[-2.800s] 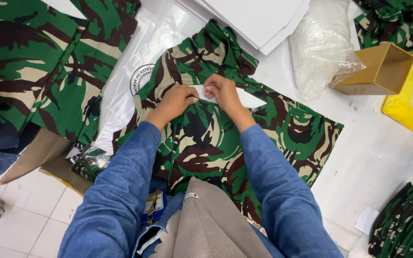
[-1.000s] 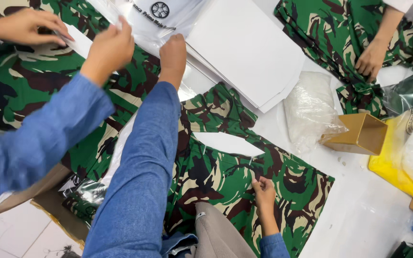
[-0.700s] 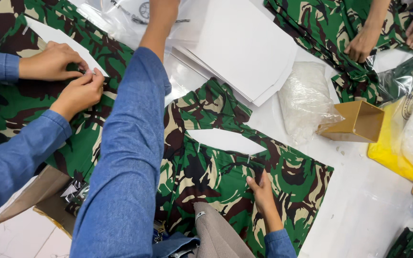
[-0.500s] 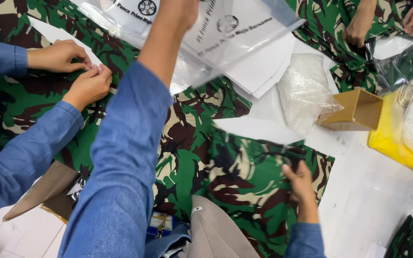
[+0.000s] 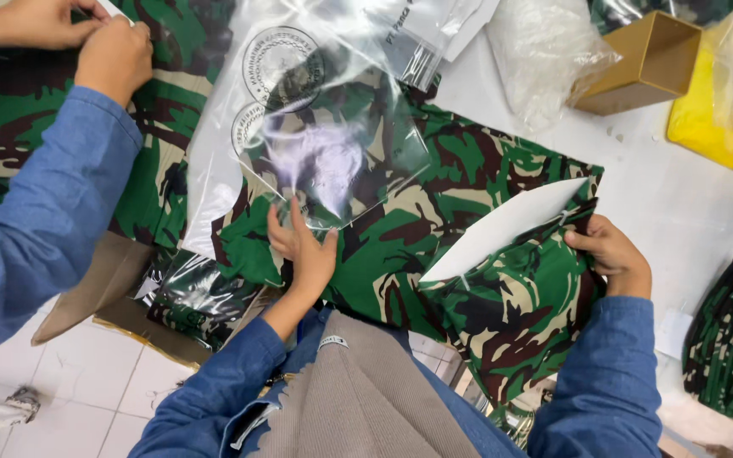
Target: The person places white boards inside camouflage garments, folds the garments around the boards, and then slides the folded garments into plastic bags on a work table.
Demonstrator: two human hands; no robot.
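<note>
— What has each of the person's hands got?

— The left hand [image 5: 303, 246] pinches the lower edge of a clear plastic bag [image 5: 324, 127] printed with round black emblems, fingers closed on the film so it hangs spread above the cloth. The right hand [image 5: 608, 254] is clamped on the folded corner of a camouflage garment [image 5: 434, 237], thumb pressing the fabric against the white card insert [image 5: 502, 229] tucked inside.

— Why held that way?

— My guess: the grip on the corner keeps the fold and the card from slipping, and the bag is held taut so its mouth stays reachable. The garment lies flat on the white worktop [image 5: 680, 187], right in front of the person.

— And the count?

— One bag in hand, one card, one garment under the hands. A second pair of hands [image 5: 86, 34] in blue sleeves (a co-worker's, top left) rests on another camouflage piece [image 5: 10, 119]. One open cardboard box [image 5: 651, 59] and one yellow packet [image 5: 714, 127] sit at the far right, near a bulky white plastic bag [image 5: 545, 51].
</note>
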